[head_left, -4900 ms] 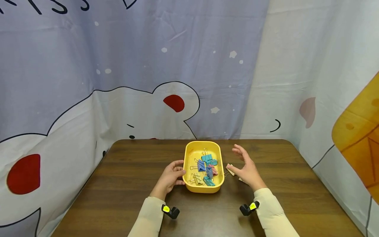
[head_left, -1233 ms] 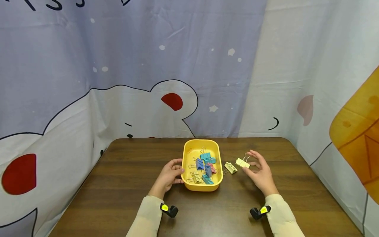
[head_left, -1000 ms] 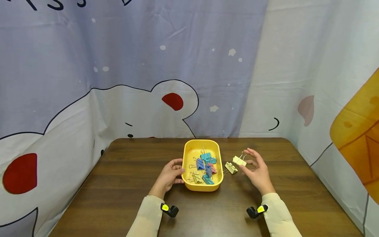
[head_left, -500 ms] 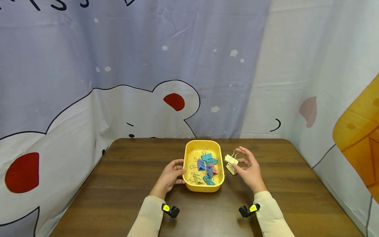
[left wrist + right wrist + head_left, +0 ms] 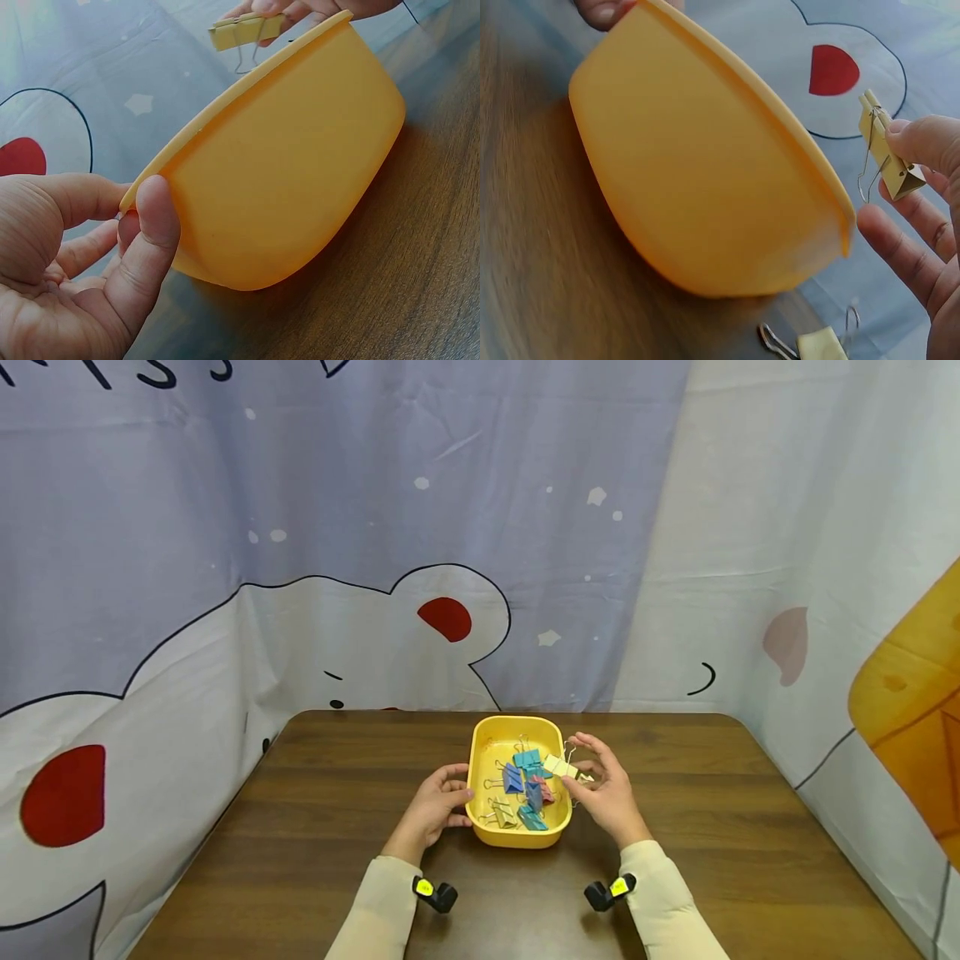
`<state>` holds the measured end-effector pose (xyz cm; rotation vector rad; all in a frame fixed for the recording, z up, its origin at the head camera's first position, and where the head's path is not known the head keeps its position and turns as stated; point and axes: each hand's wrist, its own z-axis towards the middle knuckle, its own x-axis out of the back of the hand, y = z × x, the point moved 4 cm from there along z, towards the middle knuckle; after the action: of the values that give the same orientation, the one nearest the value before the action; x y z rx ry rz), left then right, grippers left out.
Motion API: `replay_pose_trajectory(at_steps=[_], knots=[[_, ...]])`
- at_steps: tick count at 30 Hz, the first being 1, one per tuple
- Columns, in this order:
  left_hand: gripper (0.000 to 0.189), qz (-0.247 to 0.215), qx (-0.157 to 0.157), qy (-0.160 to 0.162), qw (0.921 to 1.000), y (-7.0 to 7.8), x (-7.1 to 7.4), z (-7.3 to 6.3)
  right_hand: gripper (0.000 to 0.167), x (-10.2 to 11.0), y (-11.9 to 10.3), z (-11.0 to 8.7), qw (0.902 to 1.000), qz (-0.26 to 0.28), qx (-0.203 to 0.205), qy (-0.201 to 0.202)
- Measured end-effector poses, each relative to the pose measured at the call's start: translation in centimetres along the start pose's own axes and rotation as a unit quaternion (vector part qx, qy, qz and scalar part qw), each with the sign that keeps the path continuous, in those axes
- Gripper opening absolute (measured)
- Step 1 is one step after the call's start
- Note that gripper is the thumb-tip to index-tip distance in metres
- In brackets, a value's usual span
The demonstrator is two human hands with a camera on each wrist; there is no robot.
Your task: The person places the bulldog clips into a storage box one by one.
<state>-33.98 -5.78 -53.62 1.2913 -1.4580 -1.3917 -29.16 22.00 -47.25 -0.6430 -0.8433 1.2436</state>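
Observation:
My left hand (image 5: 435, 807) grips the left rim of a yellow plastic bin (image 5: 517, 839), thumb outside, as the left wrist view shows. Inside lie several binder clips: teal ones (image 5: 531, 817), blue ones (image 5: 512, 778), a pink one (image 5: 547, 792) and a yellow one (image 5: 504, 812). My right hand (image 5: 609, 793) pinches a pale yellow binder clip (image 5: 883, 146) between thumb and fingers. That clip is held above the bin's right rim, its wire handles folded outward. Part of another pale yellow binder clip (image 5: 821, 346) shows on the table, right of the bin, mostly behind my right hand in the head view.
The bin stands on a brown wooden table (image 5: 337, 827) near its far edge. A printed curtain (image 5: 360, 510) hangs behind the table and along its sides. Each sleeved wrist wears a small black camera (image 5: 444, 897).
My right hand has carried the pinched pale yellow clip leftward, from right of the other clip to over the bin's right rim. My left hand keeps its hold on the bin.

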Motion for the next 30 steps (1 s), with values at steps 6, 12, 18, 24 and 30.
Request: replay_pose_trajectory(at_steps=[6, 12, 18, 24, 30], knots=[[0.053, -0.001, 0.0, 0.0, 1.0, -0.1, -0.2, 0.0, 0.067, -1.4, -0.6, 0.4, 0.9996, -0.016, -0.008, -0.021], [0.053, 0.001, -0.001, -0.001, 1.0, 0.1, -0.2, -0.1, 0.067, -2.1, -1.0, 0.9, 0.9992, -0.023, 0.001, -0.032], [0.053, 0.0, -0.002, 0.0, 1.0, 0.0, -0.1, 0.0, 0.066, -2.5, -1.3, 1.3, 0.9986, -0.027, 0.013, -0.043], [0.053, 0.0, 0.0, 0.001, 1.0, 0.0, -0.1, -0.1, 0.07, -2.7, -1.5, 1.4, 0.9968, -0.061, 0.019, -0.048], [0.053, 0.0, -0.002, 0.0, 1.0, 0.0, -0.1, -0.1, 0.07, -1.7, -0.8, 1.1, 0.9957, -0.092, 0.01, -0.002]])
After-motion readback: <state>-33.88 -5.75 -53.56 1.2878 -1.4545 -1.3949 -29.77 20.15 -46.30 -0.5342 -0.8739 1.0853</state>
